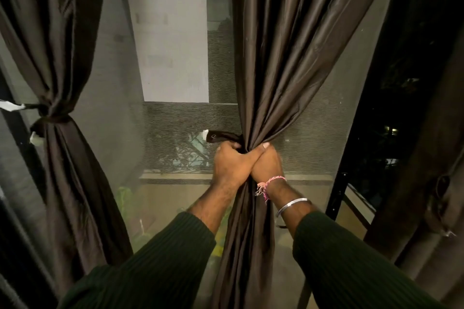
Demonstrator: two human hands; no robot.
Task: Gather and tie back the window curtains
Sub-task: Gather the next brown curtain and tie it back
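Both my hands clamped on the middle curtain (273,57), bunched at window centre.
My left hand (232,163) and right hand (267,163) curl round the gathered folds, tieback strap (221,137) sticking out left; left curtain (55,57) already tied.

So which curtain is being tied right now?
Start at the window screen. The middle curtain hangs right of it, with both hands gripping its waist. Unlike the left curtain, its tie sticks out loose.
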